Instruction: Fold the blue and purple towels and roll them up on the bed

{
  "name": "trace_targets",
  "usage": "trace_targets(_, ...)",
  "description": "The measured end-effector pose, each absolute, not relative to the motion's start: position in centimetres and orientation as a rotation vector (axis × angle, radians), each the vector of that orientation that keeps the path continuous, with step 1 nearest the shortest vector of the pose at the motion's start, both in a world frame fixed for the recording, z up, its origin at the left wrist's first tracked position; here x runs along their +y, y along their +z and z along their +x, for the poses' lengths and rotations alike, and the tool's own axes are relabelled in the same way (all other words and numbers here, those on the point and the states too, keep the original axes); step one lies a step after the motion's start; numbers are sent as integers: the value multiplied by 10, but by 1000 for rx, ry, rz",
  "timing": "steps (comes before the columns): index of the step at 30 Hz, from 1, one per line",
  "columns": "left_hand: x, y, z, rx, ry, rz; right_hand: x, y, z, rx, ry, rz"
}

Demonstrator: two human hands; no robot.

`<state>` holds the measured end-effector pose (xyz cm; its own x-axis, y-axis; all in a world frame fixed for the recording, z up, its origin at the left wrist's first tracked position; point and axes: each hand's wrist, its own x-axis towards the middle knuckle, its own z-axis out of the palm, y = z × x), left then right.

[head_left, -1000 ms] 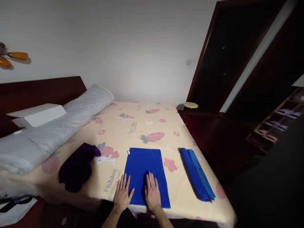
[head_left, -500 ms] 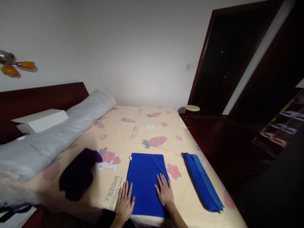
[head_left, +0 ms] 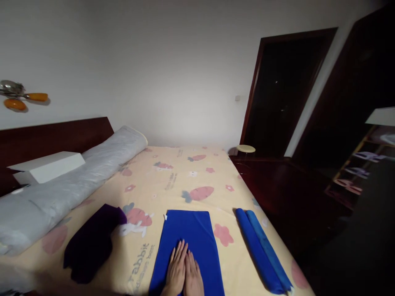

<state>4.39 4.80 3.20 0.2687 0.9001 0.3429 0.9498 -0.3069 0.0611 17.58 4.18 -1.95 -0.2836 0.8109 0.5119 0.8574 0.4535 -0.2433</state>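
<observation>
A blue cloth lies flat near the front edge of the bed, a small white tag at its far left corner. Both hands rest on it side by side, touching each other. My left hand lies flat with its fingers stretched forward. Just to its right, my right hand is also flat, fingers extended. Neither hand holds anything. Two rolled blue cloths lie next to each other on the right. On the left is a crumpled dark purple cloth.
The patterned bedsheet spreads beneath everything. A long grey roll with a white box on it lies along the headboard. Beyond the bed stand a round stool and a shoe rack at right.
Both hands have moved inward from the cloth's left and right sides and now meet at its middle. The view has tilted up slightly, so the bed sits lower in the picture.
</observation>
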Motion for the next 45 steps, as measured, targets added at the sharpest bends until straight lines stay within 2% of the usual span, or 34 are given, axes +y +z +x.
trace_targets(3,51,26,48,-1746,-472,-2365,26,-38,164,-2019,-239,-1368)
trace_targets(6,41,30,44,-1669,-483,-2335,17,-31,166,-2023,-234,-1350)
trace_targets(10,15,42,35,-1537,-446,-2344,11,-5,168,-2099,-24,-1427)
trace_targets(13,-1,48,29,-1596,-372,-2314,8,13,173,-2160,183,-1504)
trace_targets(16,-6,52,21,-1673,-323,-2298,4,26,188,-2154,252,-1554)
trace_targets(27,-11,43,-15,-1850,-344,-2144,-11,13,269,-2020,185,-1725)
trace_targets(33,10,51,30,-1738,-428,-2159,21,31,238,-2090,169,-1594)
trace_targets(39,32,26,63,-1741,-448,-2250,48,55,211,-2398,308,-1280)
trace_targets(45,14,13,11,-1845,-466,-2200,47,29,257,-2172,212,-1594)
